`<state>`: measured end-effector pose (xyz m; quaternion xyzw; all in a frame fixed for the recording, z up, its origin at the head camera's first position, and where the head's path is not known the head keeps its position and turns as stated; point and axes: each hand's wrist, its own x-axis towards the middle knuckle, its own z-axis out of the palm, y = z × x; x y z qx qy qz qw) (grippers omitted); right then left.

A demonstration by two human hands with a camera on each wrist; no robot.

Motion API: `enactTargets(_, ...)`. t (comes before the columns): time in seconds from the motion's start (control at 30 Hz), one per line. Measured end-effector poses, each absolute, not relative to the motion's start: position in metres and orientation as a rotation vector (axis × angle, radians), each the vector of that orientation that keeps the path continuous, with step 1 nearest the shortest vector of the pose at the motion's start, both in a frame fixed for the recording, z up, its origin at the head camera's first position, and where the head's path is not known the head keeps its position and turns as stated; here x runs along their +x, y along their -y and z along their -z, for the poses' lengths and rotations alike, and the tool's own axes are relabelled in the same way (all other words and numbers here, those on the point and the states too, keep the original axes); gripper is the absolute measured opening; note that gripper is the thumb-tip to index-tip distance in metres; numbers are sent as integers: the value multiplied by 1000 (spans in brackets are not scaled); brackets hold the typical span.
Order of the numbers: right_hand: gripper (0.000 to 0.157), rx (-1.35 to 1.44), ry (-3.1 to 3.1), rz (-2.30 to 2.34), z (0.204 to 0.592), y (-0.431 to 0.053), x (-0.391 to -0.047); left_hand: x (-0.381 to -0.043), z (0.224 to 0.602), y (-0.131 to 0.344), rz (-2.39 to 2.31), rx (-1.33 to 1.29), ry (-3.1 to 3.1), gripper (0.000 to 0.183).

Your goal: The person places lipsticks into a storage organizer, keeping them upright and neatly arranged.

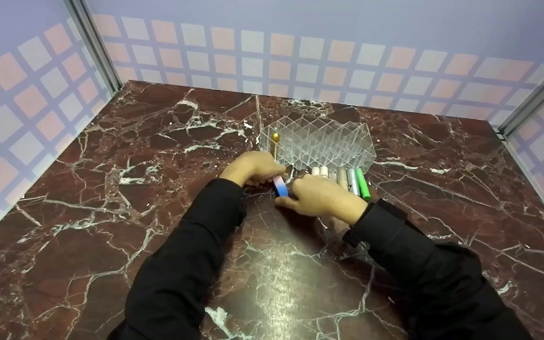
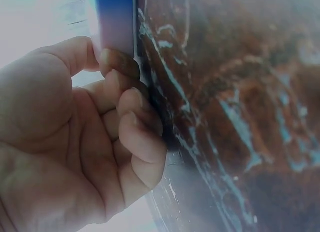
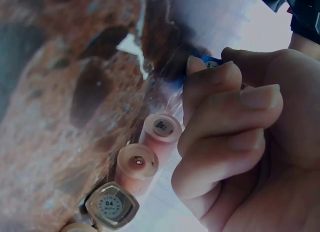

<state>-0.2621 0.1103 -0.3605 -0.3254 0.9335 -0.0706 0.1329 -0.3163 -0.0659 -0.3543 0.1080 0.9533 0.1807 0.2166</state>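
Between the two hands is a slim lip gloss tube (image 1: 280,185) fading from pink to blue. My left hand (image 1: 258,166) pinches its pink end between thumb and fingertips, the other fingers curled in. At the blue end, the thumb and forefinger of my right hand (image 1: 321,196) pinch the tip; the right wrist view shows a small round label on that blue end (image 3: 212,62). Just behind the hands is a clear acrylic organizer (image 1: 319,141) with diamond-shaped compartments. A gold-topped tube (image 1: 275,137) stands in its left end.
Several cosmetic tubes lie in a row before the organizer, right of the right hand, including a silver one (image 1: 352,182) and a green one (image 1: 362,184). One square-based tube (image 3: 111,205) is labelled 04. Tiled panels border the dark red marbled table (image 1: 111,226).
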Motion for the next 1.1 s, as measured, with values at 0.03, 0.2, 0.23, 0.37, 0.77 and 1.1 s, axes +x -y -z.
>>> enactTargets(0.03, 49, -944, -2707, 208, 360, -110, -262, -317, 354, 67, -526, 293, -2630, 36)
enactTargets(0.2, 47, -974, -2697, 219, 358, -110, -262, -318, 356, 71, -663, 276, -2573, 35)
enactTargets(0.23, 47, -984, -2697, 222, 357, -110, -263, -318, 356, 72, -694, 272, -2558, 35)
enactTargets(0.37, 45, -1010, -2700, 255, 351, -112, -263, -318, 354, 77, -807, 272, -2511, 33)
enactTargets(0.77, 40, -1010, -2715, 356, 334, -118, -262, -319, 332, 83, -915, 278, -2495, 32)
enactTargets(1.1, 30, -1027, -2780, 472, 326, -127, -268, -325, 317, 84, -893, 440, -2627, 42)
